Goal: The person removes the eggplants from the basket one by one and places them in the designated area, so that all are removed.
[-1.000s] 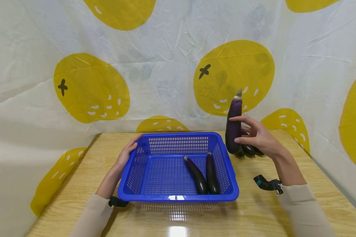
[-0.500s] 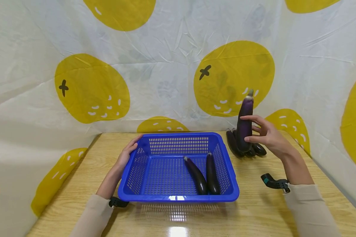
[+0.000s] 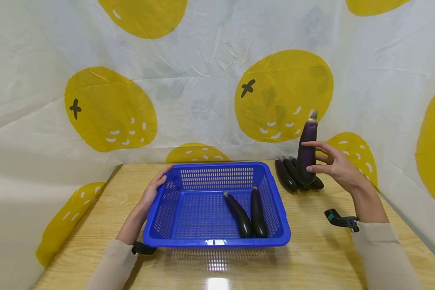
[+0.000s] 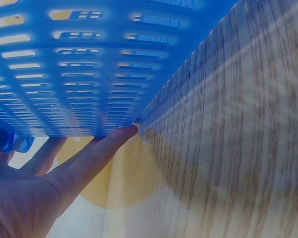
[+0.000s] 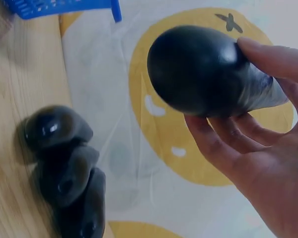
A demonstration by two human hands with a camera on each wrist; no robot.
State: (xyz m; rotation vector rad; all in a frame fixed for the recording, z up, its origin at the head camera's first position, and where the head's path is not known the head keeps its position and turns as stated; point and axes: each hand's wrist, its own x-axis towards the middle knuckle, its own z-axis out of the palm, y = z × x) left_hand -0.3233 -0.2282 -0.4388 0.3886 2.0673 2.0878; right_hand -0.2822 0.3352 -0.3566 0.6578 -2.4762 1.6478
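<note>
My right hand (image 3: 338, 165) grips a dark purple eggplant (image 3: 307, 151) between thumb and fingers, nearly upright with its stem up, raised above the table. In the right wrist view its rounded bottom end (image 5: 188, 72) faces the camera. Behind and below it, several more eggplants (image 3: 285, 177) lie side by side, partly hidden by the held one. A blue slotted plastic basket (image 3: 217, 243) stands in the middle, with one curved eggplant (image 3: 239, 215) and one straighter eggplant (image 3: 258, 213) at its right side. Fairly straight fingers of my left hand (image 3: 152, 193) touch the basket's left side from outside.
The wooden table (image 3: 311, 257) runs back to a white cloth (image 3: 199, 112) printed with yellow fruit, which also hangs at both sides. A black wrist mount (image 3: 340, 219) sits on the right wrist, and another mount (image 3: 143, 248) on the left.
My right hand has moved to the right with the held eggplant, away from the basket's right rim, uncovering more of the eggplants behind. The left hand and basket stay put.
</note>
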